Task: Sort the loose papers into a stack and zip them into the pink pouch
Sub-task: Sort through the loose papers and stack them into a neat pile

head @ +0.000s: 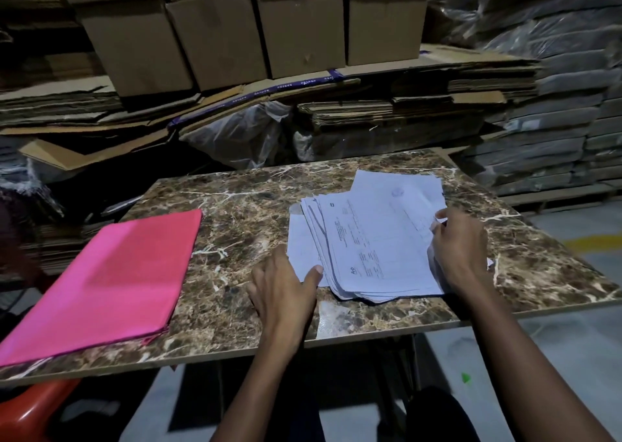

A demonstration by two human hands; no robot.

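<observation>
The pink pouch (101, 280) lies flat at the table's (242, 206) near left. My left hand (282, 290) rests spread, thumb touching the loose papers' (370, 239) left edge. My right hand (461, 243) curls onto their right side, pinching a sheet.

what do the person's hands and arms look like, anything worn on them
Both arms come up from the bottom edge and are bare as far as the view shows: no sleeves are visible. The left hand and right hand wear no gloves. No watch, bracelet or ring can be made out, though the light is dim. Fingernails look short and plain.
</observation>
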